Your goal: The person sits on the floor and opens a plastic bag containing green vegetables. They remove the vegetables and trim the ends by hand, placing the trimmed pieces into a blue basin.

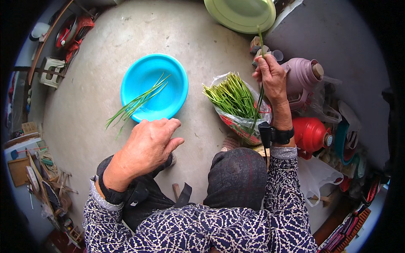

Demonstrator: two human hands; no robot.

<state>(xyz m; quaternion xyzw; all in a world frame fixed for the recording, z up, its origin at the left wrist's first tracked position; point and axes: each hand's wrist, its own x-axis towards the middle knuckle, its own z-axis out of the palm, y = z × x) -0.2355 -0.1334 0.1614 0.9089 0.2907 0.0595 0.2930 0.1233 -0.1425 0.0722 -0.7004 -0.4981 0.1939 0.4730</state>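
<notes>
My right hand (271,77) is raised at the right and pinches a long thin green stalk (260,39) between thumb and fingertips. The stalk's tip points away from me, and its darker lower end hangs down over a plastic bag. In that clear and red bag (240,128) lies a thick bundle of green chive-like stalks (232,95), cut ends facing away. My left hand (144,147) hovers at the near rim of a blue plastic basin (177,104), thumb apart from the fingers, nothing visible in it. Several loose green stalks (144,98) lie across the basin's left rim.
A light green basin (243,19) stands at the far wall. Right of the bag are a pink thermos flask (300,74), a red thermos flask (308,134) and a white plastic bag (318,177). A white stool (51,72) and wooden odds and ends line the left side.
</notes>
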